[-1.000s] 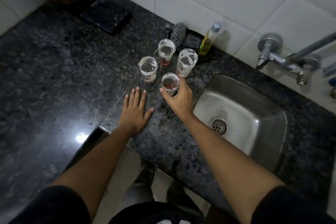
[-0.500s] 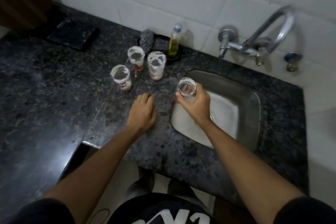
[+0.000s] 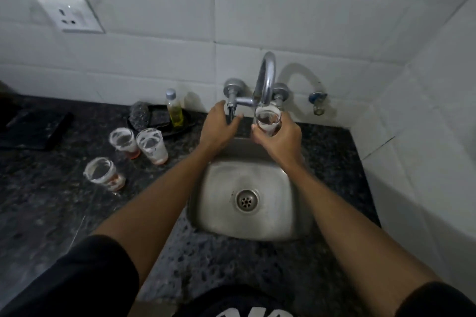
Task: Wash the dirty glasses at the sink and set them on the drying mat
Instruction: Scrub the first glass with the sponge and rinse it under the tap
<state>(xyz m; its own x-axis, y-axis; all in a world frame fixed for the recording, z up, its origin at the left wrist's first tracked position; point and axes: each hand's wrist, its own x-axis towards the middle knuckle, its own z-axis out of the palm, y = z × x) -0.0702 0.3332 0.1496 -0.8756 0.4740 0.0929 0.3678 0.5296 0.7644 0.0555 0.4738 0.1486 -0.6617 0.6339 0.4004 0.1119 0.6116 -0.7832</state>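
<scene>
Our arms: both reach forward over the dark speckled countertop, black sleeves at the near edge.
Sink: the steel sink sits below our forearms, its drain bare in the middle.
Dirty glasses: three smeared glasses stand on the counter to the left, one nearer, two side by side behind it, reddish dregs at their bases.
Right hand: our right hand wraps its curled fingers round the held glass, upright under the tap spout, above the sink's far edge.
Left hand: our left hand reaches to the tap's left valve, fingers and thumb spread either side of its handle; we cannot tell whether they grip it.
Behind: a bottle of yellow liquid and a scrubber sit on a black tray against the white tiled wall, with a socket higher up.
</scene>
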